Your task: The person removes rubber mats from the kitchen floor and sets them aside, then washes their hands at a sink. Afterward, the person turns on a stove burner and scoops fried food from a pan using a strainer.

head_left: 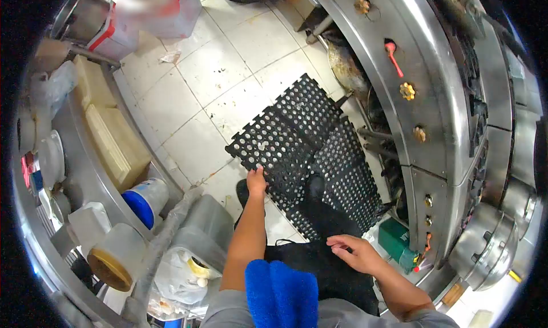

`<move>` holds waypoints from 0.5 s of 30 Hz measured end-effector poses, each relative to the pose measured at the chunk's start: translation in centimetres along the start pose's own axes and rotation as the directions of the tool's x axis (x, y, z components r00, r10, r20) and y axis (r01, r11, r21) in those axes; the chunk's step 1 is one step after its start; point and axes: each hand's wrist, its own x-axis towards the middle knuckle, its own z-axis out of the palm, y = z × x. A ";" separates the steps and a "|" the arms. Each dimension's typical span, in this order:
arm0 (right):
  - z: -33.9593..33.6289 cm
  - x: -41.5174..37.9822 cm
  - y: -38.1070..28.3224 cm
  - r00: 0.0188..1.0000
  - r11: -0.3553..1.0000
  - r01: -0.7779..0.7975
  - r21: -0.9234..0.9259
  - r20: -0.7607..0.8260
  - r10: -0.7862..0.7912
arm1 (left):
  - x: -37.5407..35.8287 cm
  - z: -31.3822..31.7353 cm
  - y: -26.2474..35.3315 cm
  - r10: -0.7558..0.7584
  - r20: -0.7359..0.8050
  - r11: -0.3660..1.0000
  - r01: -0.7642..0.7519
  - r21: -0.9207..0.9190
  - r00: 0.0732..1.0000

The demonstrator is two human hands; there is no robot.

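Observation:
My left hand (256, 181) reaches down to the floor and grips the near edge of a black perforated rubber mat (297, 134). The mat lies on white floor tiles in front of a steel cooking range (434, 105). My right hand (354, 251) hovers at waist height over my dark trousers, fingers apart, holding nothing. A blue towel (281, 294) hangs over my chest at the bottom of the view. My dark shoes stand on the mat.
A steel counter (80, 174) at left carries white plates, tubs and a blue-lidded container (145, 201). Plastic bags and a bin sit under it. A green box (395, 237) lies by the range base. Red-trimmed crates (148, 14) stand at the far end.

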 end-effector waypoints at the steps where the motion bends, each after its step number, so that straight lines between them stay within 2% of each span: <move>1: 0.3 -0.3 1.1 0.999 0.999 -0.039 -0.009 -0.005 0.039 | -0.5 0.5 -0.2 -0.013 0.003 0.999 0.013 -0.033 1.000; 2: 0.6 -0.5 1.9 0.997 0.997 -0.075 -0.021 -0.010 0.075 | -0.4 0.6 -0.7 0.039 0.099 0.997 -0.031 -0.073 0.994; 3: 1.0 -1.1 2.6 0.996 0.996 -0.086 -0.011 -0.011 0.086 | 0.0 0.5 -1.1 0.029 0.103 0.998 -0.022 -0.061 0.994; 5: 1.9 -2.7 3.8 0.976 0.976 -0.210 0.047 -0.044 0.212 | 1.0 0.4 -1.1 0.104 0.090 0.994 -0.105 0.004 0.991; 7: 3.0 -4.1 4.7 0.976 0.973 -0.201 0.115 -0.057 0.208 | 0.9 0.1 0.5 0.116 0.036 0.993 -0.116 -0.004 0.993; 9: 4.3 -5.3 4.8 0.977 0.972 -0.198 0.126 -0.057 0.207 | 1.7 -1.3 0.4 0.149 0.110 0.989 -0.149 -0.007 0.983; 10: 4.7 -5.5 4.3 0.982 0.979 -0.174 0.108 -0.050 0.181 | 1.6 -2.0 0.8 0.137 0.046 0.990 -0.138 0.007 0.989; 13: 5.3 -5.6 1.1 0.976 0.974 -0.217 0.071 0.031 0.215 | 1.2 -6.3 1.4 0.176 0.067 0.981 -0.170 -0.091 0.982; 15: 5.6 -5.4 -0.3 0.979 0.979 -0.200 0.048 0.055 0.197 | 0.7 -8.6 1.0 0.134 0.010 0.989 -0.133 -0.071 0.991</move>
